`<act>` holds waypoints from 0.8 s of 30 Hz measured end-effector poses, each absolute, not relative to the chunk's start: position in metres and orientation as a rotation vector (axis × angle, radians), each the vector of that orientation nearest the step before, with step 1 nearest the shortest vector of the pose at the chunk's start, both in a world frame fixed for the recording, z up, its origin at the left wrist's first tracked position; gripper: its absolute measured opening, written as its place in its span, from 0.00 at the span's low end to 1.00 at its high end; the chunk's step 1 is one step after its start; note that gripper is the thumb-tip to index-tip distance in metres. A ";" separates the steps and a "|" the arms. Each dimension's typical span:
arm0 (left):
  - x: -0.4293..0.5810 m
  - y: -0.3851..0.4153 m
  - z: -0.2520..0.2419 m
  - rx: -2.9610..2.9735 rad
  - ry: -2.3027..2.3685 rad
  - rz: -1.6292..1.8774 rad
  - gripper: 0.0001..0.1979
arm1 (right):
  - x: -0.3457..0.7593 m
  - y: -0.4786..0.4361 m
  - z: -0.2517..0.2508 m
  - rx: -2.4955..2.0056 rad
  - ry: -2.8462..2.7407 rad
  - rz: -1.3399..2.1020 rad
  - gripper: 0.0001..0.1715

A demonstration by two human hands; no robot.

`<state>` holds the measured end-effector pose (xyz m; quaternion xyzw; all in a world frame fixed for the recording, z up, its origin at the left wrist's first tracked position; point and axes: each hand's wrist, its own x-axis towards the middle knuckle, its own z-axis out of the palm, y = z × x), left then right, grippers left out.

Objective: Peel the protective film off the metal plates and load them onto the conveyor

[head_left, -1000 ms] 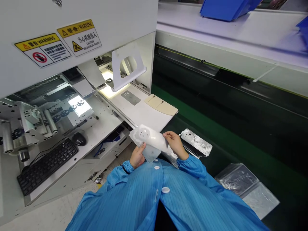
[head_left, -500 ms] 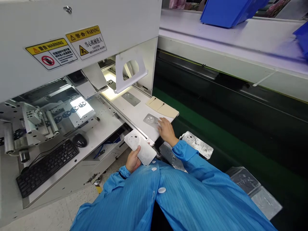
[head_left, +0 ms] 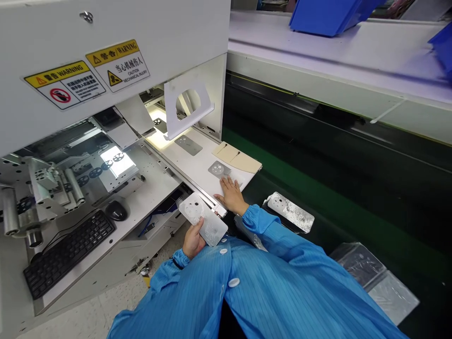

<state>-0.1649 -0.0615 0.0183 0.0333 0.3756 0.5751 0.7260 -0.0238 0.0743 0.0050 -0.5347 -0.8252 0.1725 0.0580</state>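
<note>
My left hand grips a silvery patterned plate with round holes at its upper end, in front of my body. My right hand lies with fingers spread over the near end of a grey plate on the white platform. Farther back on the platform lie another grey plate and, in the lit opening, a darker one. A cream piece rests along the platform's right edge.
At left are a keyboard, a mouse and rollers under the white machine housing. A patterned plate and clear-wrapped items lie on the dark green belt. Blue bins stand on the shelf behind.
My right hand has moved left and slightly nearer, its fingers now spread flatter over the plate's near end. My left hand still holds its plate. The view has shifted slightly.
</note>
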 end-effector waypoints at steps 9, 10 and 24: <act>-0.165 -0.062 0.020 0.085 0.841 1.272 0.31 | -0.030 0.087 0.002 -1.611 -2.484 0.535 0.41; -0.165 -0.062 0.020 0.083 0.839 1.269 0.31 | -0.030 0.088 0.002 -1.611 -2.483 0.542 0.42; -0.168 -0.060 0.016 0.087 0.836 1.257 0.31 | -0.033 0.092 0.005 -1.616 -2.440 0.588 0.43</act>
